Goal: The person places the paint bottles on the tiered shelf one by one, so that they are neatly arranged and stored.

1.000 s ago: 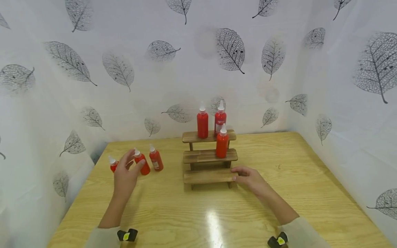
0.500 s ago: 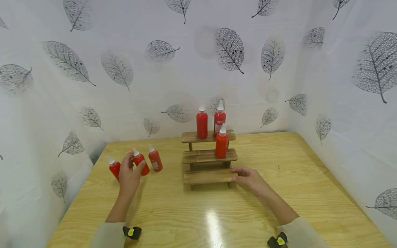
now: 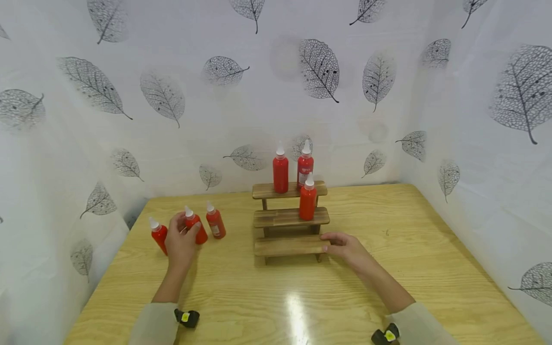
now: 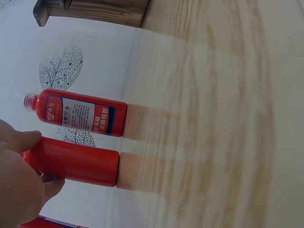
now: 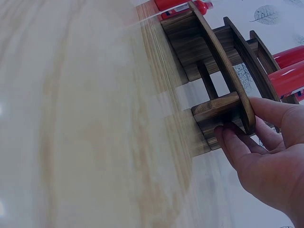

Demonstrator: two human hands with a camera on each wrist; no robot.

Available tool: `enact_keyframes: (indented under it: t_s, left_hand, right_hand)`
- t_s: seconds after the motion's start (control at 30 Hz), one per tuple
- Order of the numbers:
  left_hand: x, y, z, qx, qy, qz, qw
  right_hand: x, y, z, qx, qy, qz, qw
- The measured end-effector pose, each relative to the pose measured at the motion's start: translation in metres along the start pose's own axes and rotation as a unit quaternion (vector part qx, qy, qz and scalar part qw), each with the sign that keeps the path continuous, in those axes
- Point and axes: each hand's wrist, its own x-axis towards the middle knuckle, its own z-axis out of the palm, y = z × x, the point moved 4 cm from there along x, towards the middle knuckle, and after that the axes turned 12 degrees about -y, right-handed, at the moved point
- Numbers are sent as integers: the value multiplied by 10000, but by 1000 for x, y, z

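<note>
My left hand (image 3: 181, 244) has its thumb and fingers round the middle red bottle (image 3: 200, 234) of three on the table's left. In the left wrist view the hand (image 4: 19, 173) pinches this red bottle (image 4: 80, 161) near its top, and its base meets the table. At the wooden three-step rack (image 3: 291, 218), my right hand (image 3: 351, 251) grips the right end of the lowest step. The right wrist view shows the hand (image 5: 270, 152) with its thumb and fingers on either side of the step's end (image 5: 247, 114).
Two red bottles (image 3: 281, 175) (image 3: 305, 167) stand on the top step and another bottle (image 3: 307, 201) on the middle step. Beside the held bottle are a bottle (image 3: 216, 223) on its right and a bottle (image 3: 159, 236) on its left. A leaf-patterned sheet (image 3: 258, 110) surrounds the table (image 3: 241, 297).
My left hand has moved slightly right and its fingers have closed round the middle bottle. More of the leftmost bottle shows. The right hand and the rack have stayed in place.
</note>
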Motion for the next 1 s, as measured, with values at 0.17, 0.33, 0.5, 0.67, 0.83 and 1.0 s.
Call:
enact_keyframes:
  t_s: [0.17, 0.33, 0.5, 0.67, 0.83, 1.0]
  left_hand:
    - [-3, 5, -2, 136, 156, 108, 9997]
    - [-10, 16, -7, 247, 219, 497, 9982]
    - [-16, 33, -14, 303, 295, 802, 9959]
    - [-23, 54, -19, 305, 252, 1161, 9924]
    - [-31, 77, -15, 127, -116, 1188, 9928]
    - [-37, 95, -4, -70, -524, 1264, 9906]
  right_hand:
    - [0, -1, 0, -4, 25, -14, 10000]
    - [0, -1, 0, -22, 29, 0, 10000]
    - [0, 0, 1, -50, -6, 23, 10000]
    - [0, 1, 2, 30, 3, 69, 10000]
    - [-1, 0, 2, 84, 3, 48, 10000]
    - [-1, -1, 2, 97, 7, 16, 10000]
